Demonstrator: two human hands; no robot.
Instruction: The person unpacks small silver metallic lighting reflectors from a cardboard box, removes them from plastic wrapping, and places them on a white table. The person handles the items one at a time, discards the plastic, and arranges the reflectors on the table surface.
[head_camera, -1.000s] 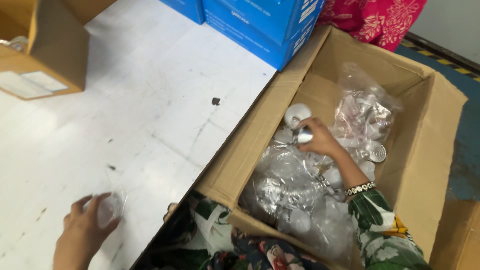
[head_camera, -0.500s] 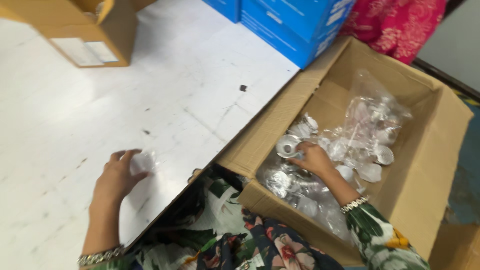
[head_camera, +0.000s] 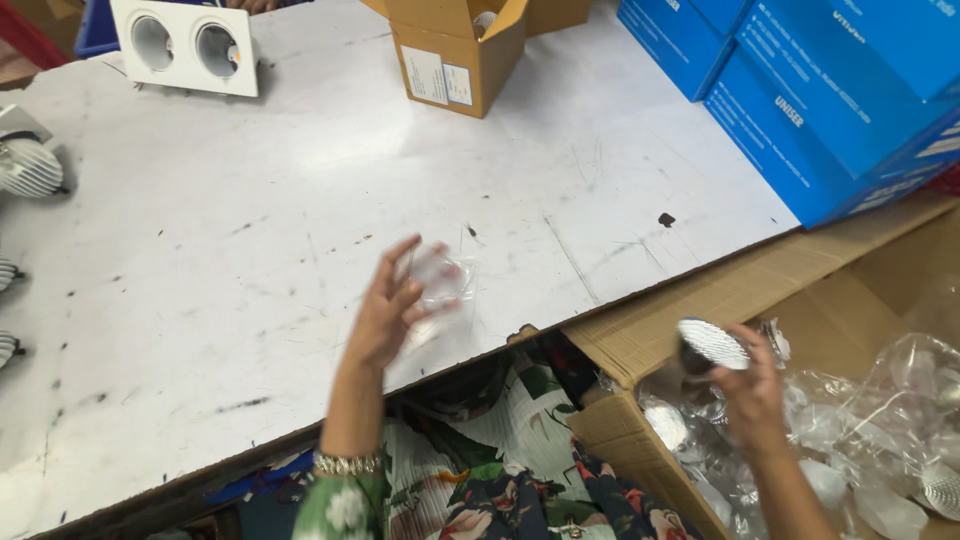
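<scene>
Head view: left hand (head_camera: 385, 315) raised over white table (head_camera: 250, 230), fingers loosely curled round crumpled clear plastic bag (head_camera: 440, 280). Flimsy, weightless, slippery; likely best pinched at loose edge.

Right hand (head_camera: 750, 385) above open cardboard box (head_camera: 640, 340), fingertips pinching silver faceted reflector cup (head_camera: 710, 345). Probably light, thin, dent-prone; rim grip safest.

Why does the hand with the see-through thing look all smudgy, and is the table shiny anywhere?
In the head view, the left hand and the clear plastic piece it holds are smeared by motion blur; the right hand with its silver reflector looks a bit sharper; the white table shows a soft bright glare patch near the small cardboard box.
</scene>
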